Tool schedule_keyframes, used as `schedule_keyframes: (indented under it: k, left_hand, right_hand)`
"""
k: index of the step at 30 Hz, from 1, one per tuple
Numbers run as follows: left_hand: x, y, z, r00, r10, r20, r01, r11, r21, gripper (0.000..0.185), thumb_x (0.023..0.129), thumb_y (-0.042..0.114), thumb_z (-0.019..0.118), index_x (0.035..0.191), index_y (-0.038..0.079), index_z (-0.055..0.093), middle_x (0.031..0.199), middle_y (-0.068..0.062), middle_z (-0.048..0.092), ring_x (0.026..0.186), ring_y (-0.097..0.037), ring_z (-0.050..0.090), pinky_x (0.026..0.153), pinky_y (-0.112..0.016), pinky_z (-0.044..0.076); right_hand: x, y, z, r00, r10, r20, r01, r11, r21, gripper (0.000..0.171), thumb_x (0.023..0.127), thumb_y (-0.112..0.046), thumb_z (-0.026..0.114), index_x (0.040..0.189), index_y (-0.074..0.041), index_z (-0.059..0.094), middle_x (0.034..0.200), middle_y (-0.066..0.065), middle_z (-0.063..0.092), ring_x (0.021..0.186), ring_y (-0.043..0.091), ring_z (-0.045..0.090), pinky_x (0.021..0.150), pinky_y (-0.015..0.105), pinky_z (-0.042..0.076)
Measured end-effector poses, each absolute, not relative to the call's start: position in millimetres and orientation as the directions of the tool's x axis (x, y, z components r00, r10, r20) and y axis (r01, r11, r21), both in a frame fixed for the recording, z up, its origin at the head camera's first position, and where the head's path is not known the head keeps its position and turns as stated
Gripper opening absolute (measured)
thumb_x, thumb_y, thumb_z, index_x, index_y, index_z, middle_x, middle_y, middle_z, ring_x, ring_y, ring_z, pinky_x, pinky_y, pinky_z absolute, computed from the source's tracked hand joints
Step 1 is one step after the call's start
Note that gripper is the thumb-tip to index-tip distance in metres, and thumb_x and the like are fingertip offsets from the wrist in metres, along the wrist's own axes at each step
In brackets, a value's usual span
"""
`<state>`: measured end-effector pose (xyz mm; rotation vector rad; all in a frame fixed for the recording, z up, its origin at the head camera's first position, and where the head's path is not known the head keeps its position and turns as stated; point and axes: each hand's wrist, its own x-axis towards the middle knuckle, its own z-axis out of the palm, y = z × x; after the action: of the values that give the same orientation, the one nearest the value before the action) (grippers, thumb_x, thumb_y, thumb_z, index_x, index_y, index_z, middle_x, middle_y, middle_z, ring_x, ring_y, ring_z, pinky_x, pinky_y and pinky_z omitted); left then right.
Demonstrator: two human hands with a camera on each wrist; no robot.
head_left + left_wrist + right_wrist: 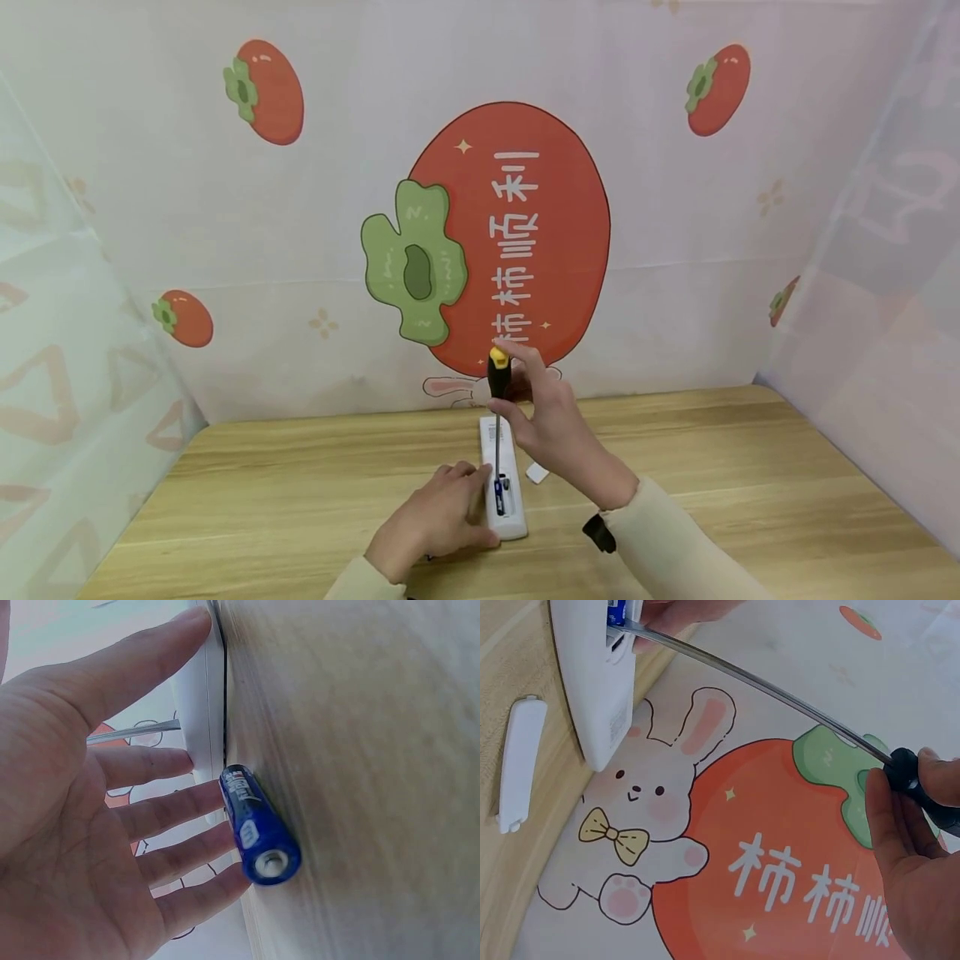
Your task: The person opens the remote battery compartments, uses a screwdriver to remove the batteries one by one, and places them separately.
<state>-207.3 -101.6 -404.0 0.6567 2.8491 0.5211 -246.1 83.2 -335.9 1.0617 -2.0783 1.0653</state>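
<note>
The right hand [551, 421] grips a screwdriver [497, 429], shaft nearly upright, tip down at a blue battery [499, 500] in the remote [507, 455] below. The left hand [442, 512], fingers extended, touches the remote, which runs lengthwise forward beside it.

One battery [499, 498] lies in the remote [510, 457].

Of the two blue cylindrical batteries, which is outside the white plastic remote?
The blue cylindrical battery lying on the wooden table beside the left hand; the other battery sits inside the white plastic remote.
</note>
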Motion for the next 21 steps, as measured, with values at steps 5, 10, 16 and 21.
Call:
schedule_keyframes:
  k: [5, 10, 16, 21]
  left_hand:
    - [-207.0, -101.7, -405.3, -0.888, 0.453, -0.080, 0.397, 0.842, 0.366, 0.087, 0.079, 0.048, 0.085, 0.147, 0.006, 0.052, 0.136, -0.014, 0.057, 0.125, -0.035, 0.052, 0.095, -0.055, 0.052]
    - [-207.0, -102.1, -406.8, -0.886, 0.460, -0.062, 0.411, 0.840, 0.353, 0.087, 0.078, 0.048, 0.086, 0.147, 0.006, 0.053, 0.135, -0.014, 0.058, 0.125, -0.036, 0.052, 0.094, -0.054, 0.053]
    - [-207.3, -102.5, -407.1, -0.885, 0.461, -0.066, 0.410, 0.838, 0.359, 0.087, 0.078, 0.048, 0.086, 0.147, 0.006, 0.053, 0.136, -0.013, 0.057, 0.125, -0.035, 0.052, 0.094, -0.055, 0.053]
    - [-206.9, -102.5, -406.9, -0.887, 0.457, -0.060, 0.409, 0.840, 0.356, 0.087, 0.078, 0.048, 0.086, 0.147, 0.006, 0.053, 0.136, -0.013, 0.057, 0.126, -0.035, 0.052, 0.094, -0.054, 0.053]
  right_hand:
    - [-251.3, 80.7, -332.0, -0.574, -0.376, 0.727, -0.808, 0.400, -0.431, 0.083, 0.084, 0.001, 0.080, 0.151, -0.016, 0.033, 0.094, 0.008, 0.067, 0.082, 0.016, 0.072, 0.075, 0.029, 0.060]
    - [-253.6, 78.0, -327.4, -0.622, -0.374, 0.688, -0.777, 0.403, -0.483, 0.082, 0.086, 0.001, 0.078, 0.151, -0.019, 0.033, 0.094, 0.008, 0.068, 0.082, 0.015, 0.071, 0.076, 0.028, 0.060]
    - [-253.5, 75.3, -325.0, -0.654, -0.364, 0.663, -0.750, 0.422, -0.509, 0.080, 0.086, 0.001, 0.078, 0.150, -0.020, 0.034, 0.094, 0.007, 0.069, 0.080, 0.014, 0.070, 0.075, 0.028, 0.060]
    - [-252.3, 73.8, -325.0, -0.669, -0.344, 0.659, -0.737, 0.429, -0.523, 0.079, 0.087, 0.002, 0.077, 0.150, -0.021, 0.035, 0.094, 0.005, 0.067, 0.080, 0.013, 0.069, 0.076, 0.027, 0.059]
